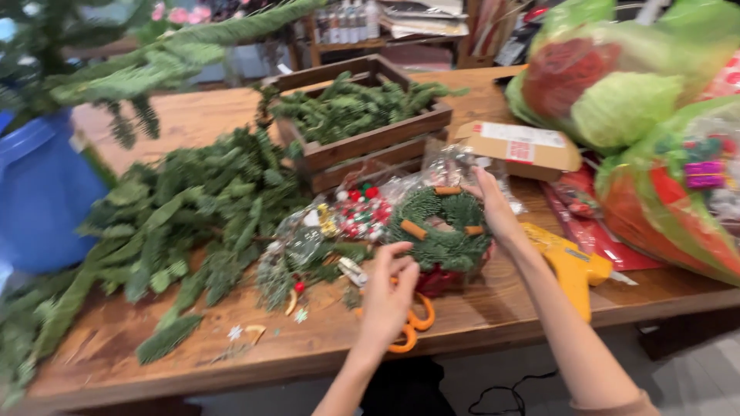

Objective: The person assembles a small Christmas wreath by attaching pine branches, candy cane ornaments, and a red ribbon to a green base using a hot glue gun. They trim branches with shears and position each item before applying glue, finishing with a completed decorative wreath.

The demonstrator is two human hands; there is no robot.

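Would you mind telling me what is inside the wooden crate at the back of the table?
The wooden crate is filled with cut evergreen sprigs, heaped above its rim. Whatever lies beneath them, including the crate's bottom, is covered and cannot be seen.

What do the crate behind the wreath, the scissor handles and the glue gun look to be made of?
The crate looks like dark-stained wood: slatted boards with visible grain. The scissor handles seem to be glossy orange plastic, partly hidden under the left hand. The glue gun appears to be yellow moulded plastic with a smooth, even sheen; its nozzle material is unclear.
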